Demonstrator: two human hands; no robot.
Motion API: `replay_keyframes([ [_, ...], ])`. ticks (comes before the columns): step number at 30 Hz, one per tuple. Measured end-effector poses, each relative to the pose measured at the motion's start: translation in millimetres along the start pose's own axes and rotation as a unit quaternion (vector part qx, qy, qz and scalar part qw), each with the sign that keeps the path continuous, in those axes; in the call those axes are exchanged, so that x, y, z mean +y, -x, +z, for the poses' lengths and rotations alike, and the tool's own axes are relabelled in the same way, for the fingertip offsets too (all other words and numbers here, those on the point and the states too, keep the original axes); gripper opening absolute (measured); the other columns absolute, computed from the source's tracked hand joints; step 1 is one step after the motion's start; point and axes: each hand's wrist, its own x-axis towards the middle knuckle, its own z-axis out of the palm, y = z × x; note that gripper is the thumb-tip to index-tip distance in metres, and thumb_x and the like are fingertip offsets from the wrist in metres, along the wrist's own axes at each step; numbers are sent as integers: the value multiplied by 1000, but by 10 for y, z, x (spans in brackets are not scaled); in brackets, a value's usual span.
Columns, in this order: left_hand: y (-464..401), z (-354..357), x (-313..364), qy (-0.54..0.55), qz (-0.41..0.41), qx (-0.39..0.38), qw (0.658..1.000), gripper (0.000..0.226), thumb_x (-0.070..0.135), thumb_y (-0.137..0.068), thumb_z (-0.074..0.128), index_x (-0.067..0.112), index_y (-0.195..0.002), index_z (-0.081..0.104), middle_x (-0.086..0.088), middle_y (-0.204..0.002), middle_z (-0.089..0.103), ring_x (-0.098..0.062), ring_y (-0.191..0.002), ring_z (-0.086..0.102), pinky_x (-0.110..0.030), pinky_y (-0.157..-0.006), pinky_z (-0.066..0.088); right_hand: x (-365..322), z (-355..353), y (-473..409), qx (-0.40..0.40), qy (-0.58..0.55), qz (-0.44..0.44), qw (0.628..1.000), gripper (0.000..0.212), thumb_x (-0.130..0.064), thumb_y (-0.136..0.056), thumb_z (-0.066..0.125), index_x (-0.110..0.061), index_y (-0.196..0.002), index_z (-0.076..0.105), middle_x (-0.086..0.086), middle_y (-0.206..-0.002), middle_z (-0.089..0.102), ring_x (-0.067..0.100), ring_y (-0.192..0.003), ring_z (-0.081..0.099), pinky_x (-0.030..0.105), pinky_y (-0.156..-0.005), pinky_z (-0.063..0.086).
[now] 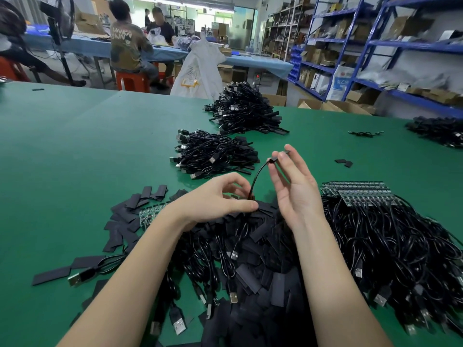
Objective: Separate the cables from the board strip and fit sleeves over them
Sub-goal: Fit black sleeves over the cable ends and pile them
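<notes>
Green mat: a green table [75, 151] fills the view, and every place below is given from the raised cable at its middle.
Raised cable: a thin black cable [258, 177] arcs up off the heap, its top end capped by a black sleeve [278, 156].
Right hand: the right hand [295, 189] stands upright just right of the cable, thumb and forefinger pinching the sleeved tip, the other fingers straight and spread.
Left hand: the left hand [220, 196] sits at the cable's foot, fingers curled, thumb and fingertips closed on its lower end; what lies under them cannot be told.
Loose sleeves: flat black sleeve pieces [130, 221] lie scattered left of the cable and piled below it, under both forearms.
Board strips: a green board strip [358, 194] with cables attached lies right of the cable, just past the right hand; another strip [150, 211] shows to its left among the sleeves.
Unsorted cables: a tangle of USB cables [390, 246] spreads right and below, crowding the right wrist.
Finished piles: two heaps of black cables, one near [213, 154] and one farther [245, 108], sit beyond the cable.
Background: a white sack [198, 68], seated workers at a blue bench [82, 47] and blue shelving [375, 46] stand far behind it.
</notes>
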Motion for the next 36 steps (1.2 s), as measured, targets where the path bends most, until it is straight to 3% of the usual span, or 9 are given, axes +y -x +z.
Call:
replay_keyframes([
  [3, -12, 28, -6, -28, -35, -15, 999, 46, 30, -80, 84, 24, -117, 57, 5, -104, 70, -5, -75, 65, -17, -71, 52, -56, 27, -32, 9, -12, -9, 1000, 32, -1, -86, 73, -8, -118, 69, 7, -95, 75, 12, -88, 73, 21, -77, 58],
  [7, -45, -33, -56, -5, -36, -31, 999, 33, 19, -86, 80, 14, -113, 62, 4, -86, 73, -15, -72, 61, -28, -74, 52, -80, -49, -105, 42, -32, -13, 999, 32, -3, -88, 73, -6, -119, 66, 6, -99, 73, 10, -85, 74, 21, -78, 58],
  [12, -185, -319, -46, -9, -18, 91, 996, 7, 16, -89, 76, 16, -95, 72, 9, -71, 67, -5, -60, 53, -12, -57, 43, -49, -48, -364, 74, -22, 31, 996, 36, -8, -91, 72, -1, -125, 63, 7, -108, 70, 11, -74, 76, 22, -71, 59],
  [18, -751, -724, 78, -139, 8, 314, 939, 9, 17, -88, 73, 25, -85, 71, -2, -93, 75, -13, -78, 64, -23, -75, 51, 107, 268, -895, 97, -31, 96, 990, 39, 2, -95, 65, -1, -134, 59, 17, -115, 67, 26, -92, 72, 26, -66, 63],
  [25, -1161, -889, 45, -272, -13, 340, 900, 18, 19, -89, 68, 28, -104, 73, 1, -110, 73, -21, -108, 66, -35, -97, 52, 316, 338, -1214, 98, 51, 137, 984, 56, -8, -102, 58, -13, -154, 38, 23, -151, 45, 33, -130, 57, 35, -106, 51],
  [28, -1163, -867, -60, -323, -32, 341, 882, 36, 25, -89, 70, 23, -124, 62, -4, -126, 65, -27, -123, 55, -42, -105, 44, 382, 243, -1127, 91, 126, 135, 979, 51, -10, -101, 60, -13, -149, 45, 18, -146, 51, 30, -125, 59, 35, -105, 51],
  [30, -1072, -857, -101, -306, -24, 359, 881, 44, 26, -87, 71, 19, -128, 56, -7, -130, 60, -29, -126, 49, -44, -105, 42, 388, 210, -979, 85, 199, 114, 970, 35, -6, -99, 59, -9, -135, 60, 13, -127, 66, 21, -103, 66, 27, -89, 58],
  [33, -819, -835, -199, -263, 18, 397, 879, 33, 25, -89, 68, 14, -119, 59, -9, -119, 61, -29, -117, 52, -43, -102, 44, 408, 208, -674, 10, 440, 35, 897, 13, -16, -96, 63, -20, -95, 76, -5, -83, 77, 10, -69, 59, 20, -56, 47],
  [36, -529, -777, -352, -218, 27, 415, 883, 18, 31, -98, 59, 14, -99, 65, -3, -98, 68, -24, -95, 62, -34, -84, 48, 491, 321, -325, -131, 630, -50, 764, 20, -40, -90, 68, -29, -75, 76, -13, -74, 75, 2, -65, 60, 21, -61, 46],
])
